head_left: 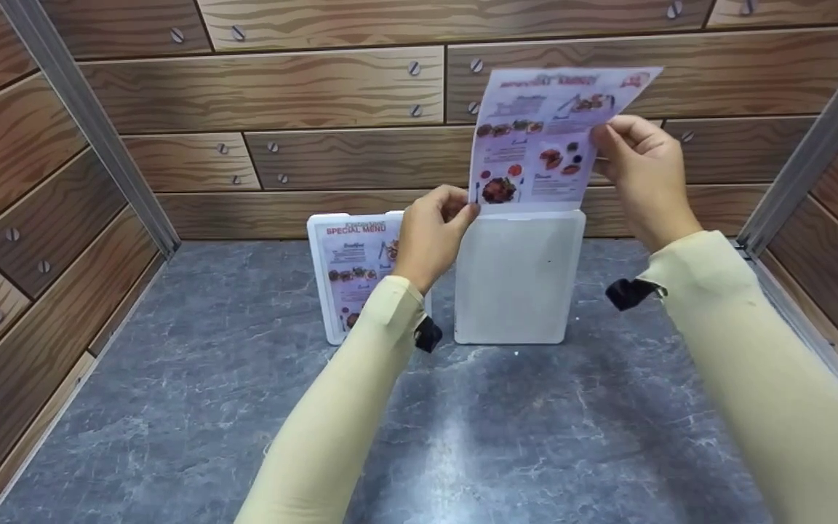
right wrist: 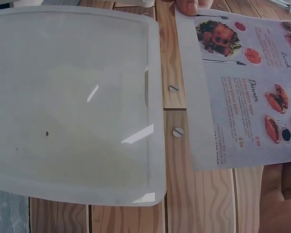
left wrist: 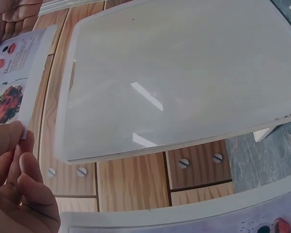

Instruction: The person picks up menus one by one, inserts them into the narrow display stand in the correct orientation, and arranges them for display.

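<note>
Between both hands a printed menu sheet (head_left: 528, 149) is held up, its lower edge right at the top of a blank white display stand (head_left: 517, 284). My left hand (head_left: 433, 236) pinches the sheet's lower left corner between thumb and fingers. Higher up, my right hand (head_left: 644, 171) grips the sheet's right edge. Food pictures and text cover the sheet, with a white margin along its bottom. In the left wrist view the stand's clear front panel (left wrist: 184, 77) shows glare and a slot near its top edge.
A second white stand (head_left: 319, 284) with a matching menu inside stands to the left, partly hidden behind the left hand and forearm. Both stands rest on a grey marbled tabletop (head_left: 193, 378). Wood-plank-patterned walls (head_left: 346, 160) enclose the back and sides, with metal posts (head_left: 92, 124) at the corners.
</note>
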Tool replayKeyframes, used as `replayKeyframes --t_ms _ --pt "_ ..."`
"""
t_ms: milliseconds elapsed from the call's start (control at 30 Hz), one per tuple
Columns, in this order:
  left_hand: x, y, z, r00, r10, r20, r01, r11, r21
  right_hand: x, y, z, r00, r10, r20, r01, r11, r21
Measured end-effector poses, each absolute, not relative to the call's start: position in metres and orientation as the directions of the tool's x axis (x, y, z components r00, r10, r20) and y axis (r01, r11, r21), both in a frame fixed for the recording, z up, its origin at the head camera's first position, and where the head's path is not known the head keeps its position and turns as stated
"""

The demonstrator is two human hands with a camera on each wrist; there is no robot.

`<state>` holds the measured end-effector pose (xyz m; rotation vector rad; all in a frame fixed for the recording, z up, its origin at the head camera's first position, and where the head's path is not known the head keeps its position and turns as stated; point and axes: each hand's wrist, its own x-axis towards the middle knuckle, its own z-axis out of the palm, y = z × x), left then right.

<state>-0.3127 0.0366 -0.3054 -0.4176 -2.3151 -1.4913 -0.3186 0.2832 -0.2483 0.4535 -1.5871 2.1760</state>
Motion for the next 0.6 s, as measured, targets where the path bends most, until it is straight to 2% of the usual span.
replayKeyframes --t_ms 300,600 --pt "-0.323 0.042 -0.306 -0.912 0.036 0.410 0.379 0.462 0.802 -0.327 0.288 -0.251 -0.876 0.133 0.463 -0.482 -0.227 -0.846" --pt "-0.327 0.042 -0.303 -0.911 0.023 0.411 0.378 0.442 0.813 -0.330 0.290 -0.253 -0.885 0.121 0.450 -0.466 -0.246 -0.850"
